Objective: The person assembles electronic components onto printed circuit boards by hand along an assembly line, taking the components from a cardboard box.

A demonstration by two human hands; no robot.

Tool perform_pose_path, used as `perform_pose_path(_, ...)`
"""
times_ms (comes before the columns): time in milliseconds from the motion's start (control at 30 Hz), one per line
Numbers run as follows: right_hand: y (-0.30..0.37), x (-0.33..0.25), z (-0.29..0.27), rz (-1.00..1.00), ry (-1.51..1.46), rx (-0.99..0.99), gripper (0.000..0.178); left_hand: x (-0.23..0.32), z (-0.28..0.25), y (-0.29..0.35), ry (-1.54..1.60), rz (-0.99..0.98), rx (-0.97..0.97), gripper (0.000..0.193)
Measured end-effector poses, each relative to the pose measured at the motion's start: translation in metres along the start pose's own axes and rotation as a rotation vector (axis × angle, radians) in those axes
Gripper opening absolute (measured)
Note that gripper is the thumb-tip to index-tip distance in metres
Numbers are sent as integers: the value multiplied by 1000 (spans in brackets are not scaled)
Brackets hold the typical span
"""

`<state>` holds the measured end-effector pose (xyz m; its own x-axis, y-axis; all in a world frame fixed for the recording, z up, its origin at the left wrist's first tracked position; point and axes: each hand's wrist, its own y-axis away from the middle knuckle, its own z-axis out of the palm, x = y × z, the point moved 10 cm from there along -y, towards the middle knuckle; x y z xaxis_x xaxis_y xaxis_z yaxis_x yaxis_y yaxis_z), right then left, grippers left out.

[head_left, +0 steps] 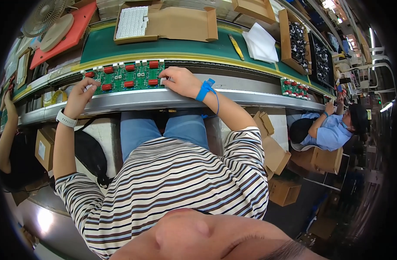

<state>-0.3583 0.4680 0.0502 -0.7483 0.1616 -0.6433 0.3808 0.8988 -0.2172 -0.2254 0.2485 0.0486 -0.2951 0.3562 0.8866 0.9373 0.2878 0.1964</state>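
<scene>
Green circuit board (124, 78), populated and laid flat.
Its length is set along the silver rail (133, 99); 7 red blocks (153, 64) are mounted in 2 rows, and white connectors (144, 63) are lined along the far edge.

The circuit board (134, 77) is green, dotted with red components (153, 64) and white connectors (143, 63). The wrist strap (204, 90) is blue, the watch (66, 118) white, the shirt (176, 186) striped cream, dark brown and light blue. The belt (96, 48) is deep green, the slim tool (236, 47) yellow.
</scene>
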Motion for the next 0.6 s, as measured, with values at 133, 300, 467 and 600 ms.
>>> perform_pose_path(133,-1,-1,5,1,3,-21,17,10,15,-2,172,-25,-111,11)
perform_pose_path(300,1,-8,7,-32,68,-10,19,39,55,-9,356,-17,-217,19)
perform_pose_path(467,0,-21,-4,-42,120,22,21,55,96,-14,514,-95,-388,41)
perform_pose_path(600,-14,-44,-19,-40,-129,-3,25,63,126,-18,628,-94,-534,51)
